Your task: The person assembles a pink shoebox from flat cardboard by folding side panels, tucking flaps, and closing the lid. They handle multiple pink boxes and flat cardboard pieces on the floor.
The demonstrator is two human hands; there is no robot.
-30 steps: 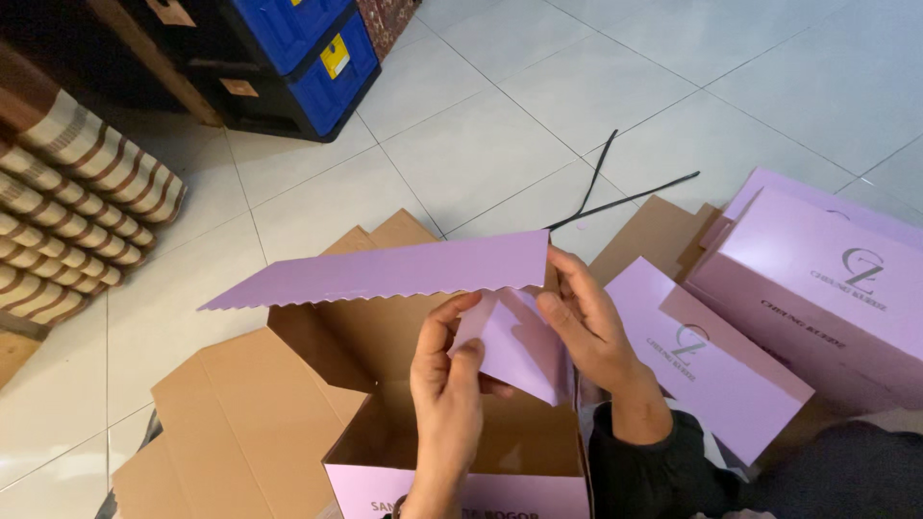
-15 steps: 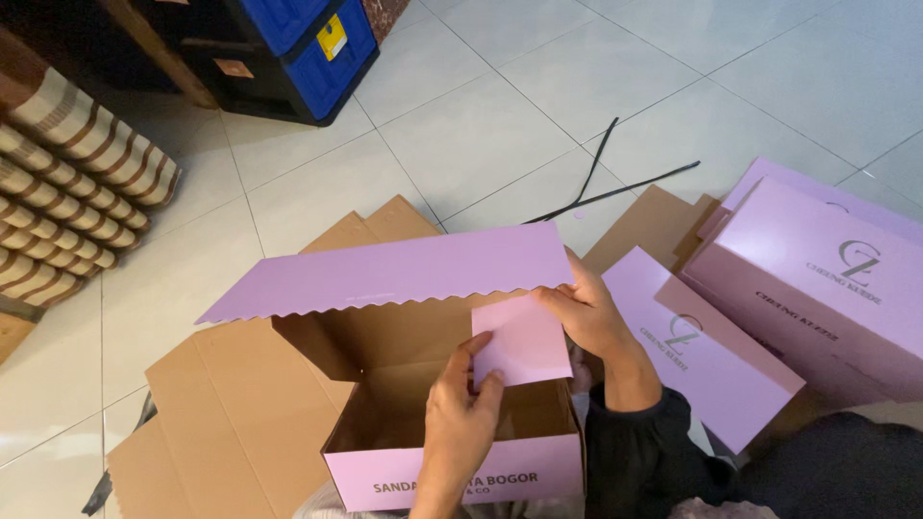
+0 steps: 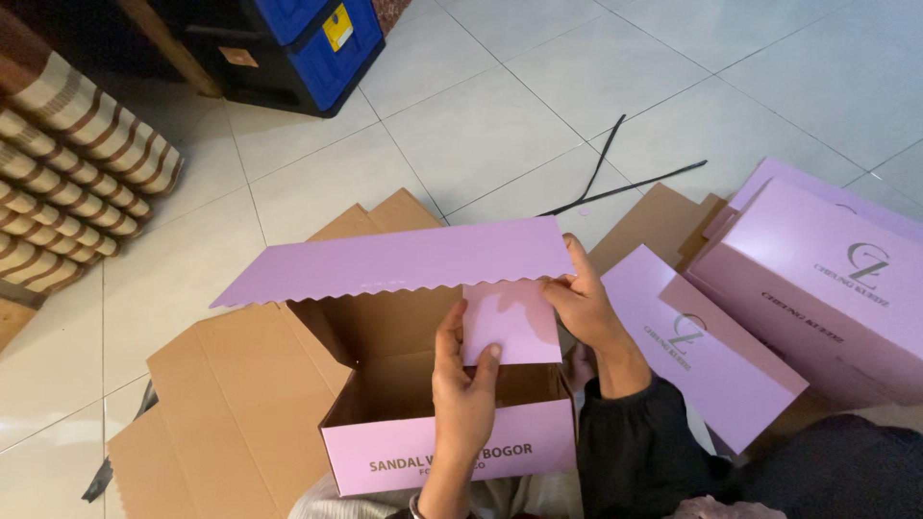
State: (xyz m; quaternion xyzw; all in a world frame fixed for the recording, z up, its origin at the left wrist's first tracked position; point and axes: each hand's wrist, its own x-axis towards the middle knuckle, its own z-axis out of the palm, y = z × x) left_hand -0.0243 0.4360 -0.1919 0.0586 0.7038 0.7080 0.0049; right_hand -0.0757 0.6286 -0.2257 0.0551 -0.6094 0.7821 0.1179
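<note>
**Two hands are folding a pink box on the floor**

A person is sitting on the tiled floor (image 3: 500, 125) and working on a pink box (image 3: 447, 442). The box is standing open in front of them, with its brown inside showing. Its long lid (image 3: 394, 261) is sticking up and back, and the lid's wavy edge is hanging over the opening.

The left hand (image 3: 463, 384) is reaching over the front wall of the box. Its fingers are pinching the bottom of a small pink flap (image 3: 510, 322), with the thumb on one side and a fingertip on the other. So this grip is closed on the flap. It looks like the hand is holding the flap up straight so it does not flop down.

The right hand (image 3: 582, 303) is at the right end of the lid. Its thumb is pressing on the lid's corner and its fingers are touching the top of the flap. This grip is closed too, on the lid and flap together. That seems to be keeping the lid lifted while the flap is lined up under it.

The flap is sitting right between the two hands, just under the wavy edge.

Flat brown cardboard (image 3: 231, 404) is lying under the box. More pink boxes (image 3: 817, 288) are waiting on the right. A blue crate (image 3: 317, 38) and a striped cushion (image 3: 67, 163) are farther off.
</note>
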